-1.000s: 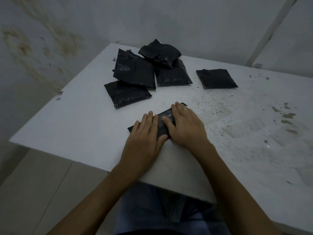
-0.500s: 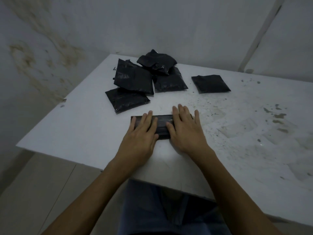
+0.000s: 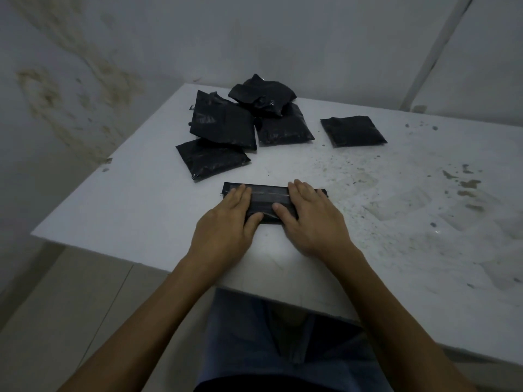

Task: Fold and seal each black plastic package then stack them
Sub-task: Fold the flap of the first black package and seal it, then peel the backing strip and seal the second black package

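A folded black plastic package (image 3: 270, 200) lies flat near the front edge of the white table (image 3: 119, 199). My left hand (image 3: 226, 222) presses on its left half with straight fingers, thumb against the near edge. My right hand (image 3: 308, 219) presses on its right half the same way. A shiny strip runs along the middle of the package between my hands. Behind it, a loose pile of black packages (image 3: 226, 125) sits at the back left. One separate flat black package (image 3: 353, 131) lies to the right of the pile.
Grey stained walls close in behind and to the left of the table. The table's right side (image 3: 424, 199) is speckled with dirt and marks. The floor (image 3: 70, 306) shows below the table's left corner, and my lap is under the front edge.
The package has turned from slanted to square with the table edge. My hands have slid apart along it, uncovering its middle.
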